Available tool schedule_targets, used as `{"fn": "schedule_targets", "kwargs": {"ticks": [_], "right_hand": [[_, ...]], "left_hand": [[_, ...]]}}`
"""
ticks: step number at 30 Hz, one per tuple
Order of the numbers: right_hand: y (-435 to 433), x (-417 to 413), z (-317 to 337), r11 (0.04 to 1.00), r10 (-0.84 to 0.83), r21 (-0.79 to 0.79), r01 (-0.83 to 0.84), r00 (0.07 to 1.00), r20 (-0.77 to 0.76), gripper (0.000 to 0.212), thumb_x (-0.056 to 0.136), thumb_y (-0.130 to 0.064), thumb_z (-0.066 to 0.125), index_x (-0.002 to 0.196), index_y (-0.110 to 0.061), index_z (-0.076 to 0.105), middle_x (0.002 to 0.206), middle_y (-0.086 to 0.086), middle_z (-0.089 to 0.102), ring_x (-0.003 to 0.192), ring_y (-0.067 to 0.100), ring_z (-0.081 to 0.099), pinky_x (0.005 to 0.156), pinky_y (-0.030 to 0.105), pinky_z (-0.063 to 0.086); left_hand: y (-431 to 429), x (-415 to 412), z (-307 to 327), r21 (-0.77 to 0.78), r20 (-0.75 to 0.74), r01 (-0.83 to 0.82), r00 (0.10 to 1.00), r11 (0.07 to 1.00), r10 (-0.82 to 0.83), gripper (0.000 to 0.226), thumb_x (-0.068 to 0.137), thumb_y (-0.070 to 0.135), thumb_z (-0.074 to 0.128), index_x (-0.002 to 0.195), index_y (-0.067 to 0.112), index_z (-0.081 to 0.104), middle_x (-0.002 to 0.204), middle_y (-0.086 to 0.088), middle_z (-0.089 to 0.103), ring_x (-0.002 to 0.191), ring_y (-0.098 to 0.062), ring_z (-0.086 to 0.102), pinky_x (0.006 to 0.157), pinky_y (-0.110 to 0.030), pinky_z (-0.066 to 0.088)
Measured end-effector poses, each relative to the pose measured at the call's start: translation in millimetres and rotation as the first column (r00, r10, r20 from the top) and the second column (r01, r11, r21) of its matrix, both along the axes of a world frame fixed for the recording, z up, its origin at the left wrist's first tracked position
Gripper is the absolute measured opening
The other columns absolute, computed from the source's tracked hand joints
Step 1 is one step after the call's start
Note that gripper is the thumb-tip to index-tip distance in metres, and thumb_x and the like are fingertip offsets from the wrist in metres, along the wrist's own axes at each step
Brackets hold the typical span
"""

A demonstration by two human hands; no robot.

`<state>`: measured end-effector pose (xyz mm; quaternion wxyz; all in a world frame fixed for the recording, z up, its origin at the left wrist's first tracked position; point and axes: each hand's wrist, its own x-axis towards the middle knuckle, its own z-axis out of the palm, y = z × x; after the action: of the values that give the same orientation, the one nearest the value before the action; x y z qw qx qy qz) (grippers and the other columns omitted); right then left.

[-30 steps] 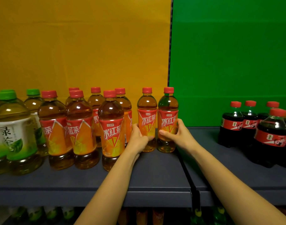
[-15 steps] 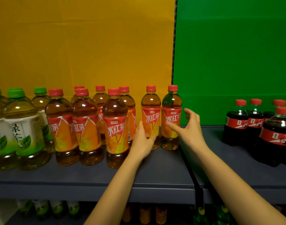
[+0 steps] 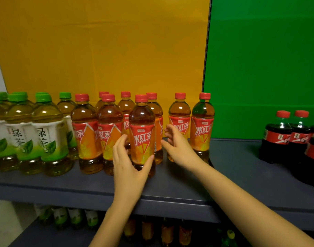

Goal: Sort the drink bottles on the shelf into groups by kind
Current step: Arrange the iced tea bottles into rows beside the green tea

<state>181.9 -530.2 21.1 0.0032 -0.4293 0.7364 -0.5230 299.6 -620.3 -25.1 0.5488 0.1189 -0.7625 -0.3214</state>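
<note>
Several red-capped iced tea bottles [image 3: 88, 136] with orange labels stand mid-shelf. My left hand [image 3: 129, 166] cups the lower part of the front iced tea bottle [image 3: 142, 122], thumb at its right side, fingers just off its left side. My right hand [image 3: 179, 148] is spread, palm leftward, in front of another iced tea bottle [image 3: 179, 111] and holds nothing. One more iced tea bottle [image 3: 202, 125] stands at the right end of that group. Several green-capped green tea bottles [image 3: 45, 136] are grouped at the left. Dark cola bottles [image 3: 281, 136] stand at the far right.
The grey shelf [image 3: 232, 166] has a bare stretch between the iced tea and the cola. Yellow and green panels close the back. On a lower shelf stand more bottles [image 3: 147, 229], dimly lit.
Both hands let go of the two rightmost iced tea bottles. My left hand moved left to the front iced tea bottle, and my right hand followed leftward. The view shifted left.
</note>
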Motion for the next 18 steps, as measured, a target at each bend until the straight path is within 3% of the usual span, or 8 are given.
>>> {"fn": "schedule_targets", "kwargs": {"ticks": [4,8,11,14,18], "right_hand": [[-24,3,-2,1.000,-0.018,0.012,0.017,0.997,0.071,0.066,0.094,-0.024,0.050,0.147,-0.016,0.011,0.148,0.002,0.034,0.136,0.018,0.033,0.111,0.037,0.031],[-33,-4,-8,1.000,0.001,-0.012,0.001,0.981,0.192,0.073,0.089,-0.024,0.056,0.147,-0.021,0.012,0.146,0.004,0.039,0.132,0.021,0.040,0.108,0.046,0.038],[-37,-3,-11,1.000,-0.028,0.003,0.028,0.990,0.141,0.075,0.084,-0.025,0.063,0.144,-0.020,0.020,0.142,0.004,0.041,0.130,0.020,0.043,0.105,0.046,0.040],[-37,3,-11,0.992,-0.122,0.032,0.122,0.992,-0.009,0.069,0.086,-0.025,0.062,0.143,-0.015,0.025,0.138,0.004,0.041,0.128,0.019,0.041,0.105,0.038,0.039],[-29,6,-13,0.993,-0.101,0.055,0.104,0.994,-0.046,0.070,0.084,-0.023,0.064,0.142,-0.016,0.025,0.138,0.007,0.040,0.127,0.023,0.044,0.105,0.044,0.040]], "left_hand": [[-10,-7,-4,0.104,0.247,0.108,0.960,0.989,-0.131,0.091,0.077,0.035,0.069,0.145,0.015,0.012,0.146,-0.002,0.033,0.132,-0.015,0.036,0.104,-0.024,0.033],[-15,-7,-6,0.194,0.201,0.144,0.962,0.970,-0.183,0.081,0.077,0.031,0.070,0.140,0.014,0.023,0.139,-0.002,0.043,0.126,-0.016,0.043,0.103,-0.032,0.039],[-15,-3,-7,0.220,0.163,0.125,0.973,0.967,-0.162,0.074,0.075,0.028,0.072,0.135,0.015,0.030,0.130,0.001,0.049,0.117,-0.011,0.048,0.093,-0.022,0.040],[-16,-1,-7,0.235,0.129,0.135,0.977,0.963,-0.169,0.070,0.074,0.027,0.074,0.131,0.018,0.035,0.124,0.005,0.052,0.111,-0.007,0.050,0.084,-0.011,0.037],[-17,1,-9,0.243,0.100,0.154,0.978,0.958,-0.183,0.069,0.071,0.029,0.075,0.129,0.020,0.038,0.122,0.005,0.054,0.111,-0.008,0.053,0.086,-0.013,0.040]]}}
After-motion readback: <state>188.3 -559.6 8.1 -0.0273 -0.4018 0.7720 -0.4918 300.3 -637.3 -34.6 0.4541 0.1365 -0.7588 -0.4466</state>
